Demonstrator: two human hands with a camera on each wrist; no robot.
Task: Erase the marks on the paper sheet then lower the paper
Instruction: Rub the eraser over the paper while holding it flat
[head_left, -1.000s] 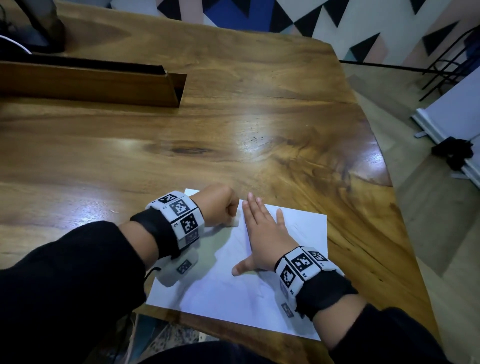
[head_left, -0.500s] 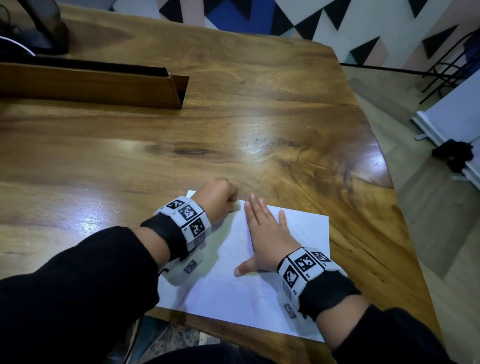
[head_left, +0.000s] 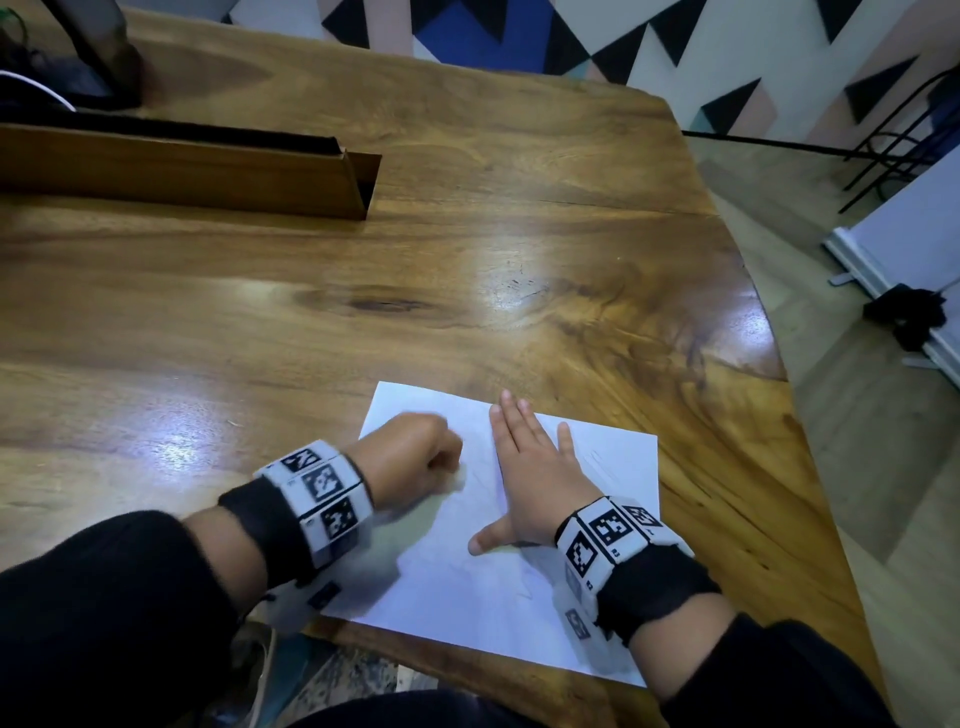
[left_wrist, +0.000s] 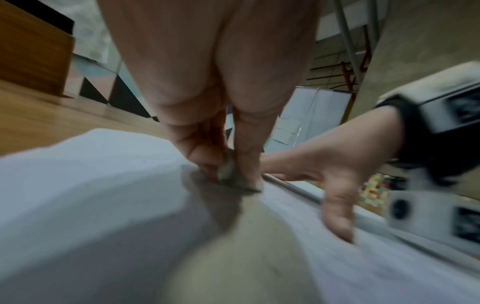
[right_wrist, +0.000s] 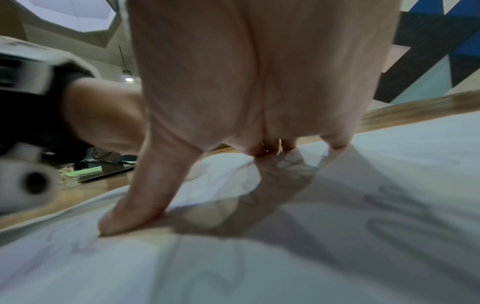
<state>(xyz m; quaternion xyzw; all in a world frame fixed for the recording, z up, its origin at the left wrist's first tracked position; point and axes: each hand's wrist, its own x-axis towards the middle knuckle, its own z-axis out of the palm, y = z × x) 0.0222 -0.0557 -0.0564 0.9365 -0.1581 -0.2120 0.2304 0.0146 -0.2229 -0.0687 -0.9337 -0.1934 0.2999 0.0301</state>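
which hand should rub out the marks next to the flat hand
Left. The left hand already pinches the eraser on the paper, close by the faint marks. The right hand lies flat, pinning the sheet.

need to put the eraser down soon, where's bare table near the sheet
Bare wood lies beyond the paper sheet, up to the wooden trough, and left of the left hand. The sheet itself is crowded: the right hand presses it flat and the left holds the eraser on it.
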